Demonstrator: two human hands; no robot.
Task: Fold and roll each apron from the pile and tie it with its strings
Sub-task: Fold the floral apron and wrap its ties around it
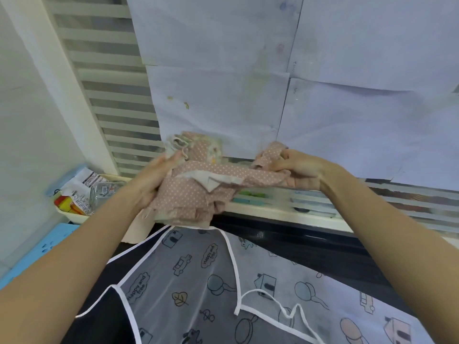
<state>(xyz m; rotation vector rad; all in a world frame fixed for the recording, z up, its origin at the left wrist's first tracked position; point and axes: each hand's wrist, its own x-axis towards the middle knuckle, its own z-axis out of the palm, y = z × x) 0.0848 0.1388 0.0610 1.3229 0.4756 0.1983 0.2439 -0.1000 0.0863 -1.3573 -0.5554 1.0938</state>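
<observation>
A pink apron with white dots point(196, 192) is bunched up in the air above the dark table. My left hand point(151, 180) grips its bulky left end, fingers wrapped round the cloth. My right hand point(295, 167) pinches a pink strip of it, pulled out to the right. Behind it, a second rolled pink and floral bundle point(198, 146) lies against the wall. Below, a grey see-through apron with cartoon prints and white edging point(223, 281) lies spread flat on the table, with its white string point(280, 306) looped loosely on top.
A cream tray point(72, 216) with packets and a clear jar stands at the left. A blue plastic surface point(42, 247) lies beside it. White paper sheets point(223, 95) cover the wall behind. A white ledge point(273, 212) runs along the table's far edge.
</observation>
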